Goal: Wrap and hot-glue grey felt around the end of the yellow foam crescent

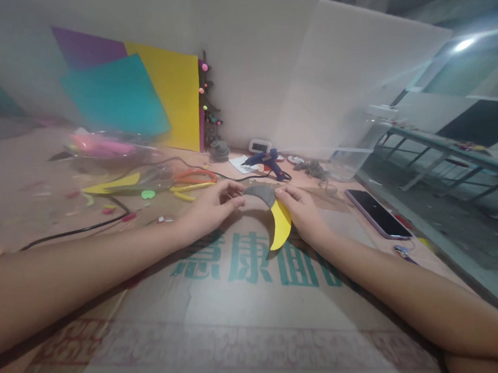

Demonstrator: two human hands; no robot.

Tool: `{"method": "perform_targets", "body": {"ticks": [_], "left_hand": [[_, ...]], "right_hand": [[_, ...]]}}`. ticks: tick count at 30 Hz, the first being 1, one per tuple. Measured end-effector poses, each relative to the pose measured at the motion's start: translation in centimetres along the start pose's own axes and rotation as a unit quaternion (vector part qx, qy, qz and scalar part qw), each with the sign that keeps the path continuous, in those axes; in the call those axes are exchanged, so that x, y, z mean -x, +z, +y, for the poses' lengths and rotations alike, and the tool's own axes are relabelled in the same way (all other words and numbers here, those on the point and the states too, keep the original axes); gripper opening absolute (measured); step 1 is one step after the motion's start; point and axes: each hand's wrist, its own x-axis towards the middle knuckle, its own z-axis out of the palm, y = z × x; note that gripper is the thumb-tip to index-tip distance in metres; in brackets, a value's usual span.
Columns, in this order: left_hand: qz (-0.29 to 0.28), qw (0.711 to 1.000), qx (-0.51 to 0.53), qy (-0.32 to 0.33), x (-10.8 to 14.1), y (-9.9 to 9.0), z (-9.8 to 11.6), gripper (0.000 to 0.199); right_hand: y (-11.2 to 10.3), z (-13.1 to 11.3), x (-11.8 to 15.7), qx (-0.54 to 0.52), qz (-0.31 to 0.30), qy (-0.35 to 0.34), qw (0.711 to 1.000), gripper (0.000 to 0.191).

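Observation:
My right hand (pixel 298 210) pinches a yellow crescent-shaped cutout (pixel 281 225) by its upper end, with the thumb on top. A dark grey curved piece (pixel 260 194) meets the yellow one at that end, and together they form an arch. At the grey piece's left tip, the thumb and fingers of my left hand (pixel 220 202) close in a pinch. Whether the two pieces are joined is hidden by the right fingers. Both hands are above the printed cardboard sheet (pixel 240 311).
Behind the hands lies a blue glue gun (pixel 268 162). Orange-handled scissors (pixel 195 175), a yellow scrap (pixel 112 184) and a black cable (pixel 75 230) are on the left. A phone (pixel 377 212) rests at the right edge. Coloured sheets (pixel 182 96) lean at the back.

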Motion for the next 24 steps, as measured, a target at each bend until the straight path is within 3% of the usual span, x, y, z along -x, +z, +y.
{"method": "perform_targets", "body": {"ticks": [7,18,24], "left_hand": [[0.04,0.998,-0.043,0.034,0.3,-0.4,0.5,0.025],[0.062,0.997,-0.035,-0.021,0.3,-0.5,1.4,0.022],[0.044,0.997,-0.058,0.013,0.0,-0.4,0.6,0.03]], "right_hand": [[0.1,-0.2,0.1,0.017,-0.011,-0.015,1.0,0.028],[0.1,-0.4,0.2,0.044,-0.027,-0.038,0.998,0.027],[0.1,-0.2,0.1,0.037,-0.027,-0.037,0.998,0.029]]}}
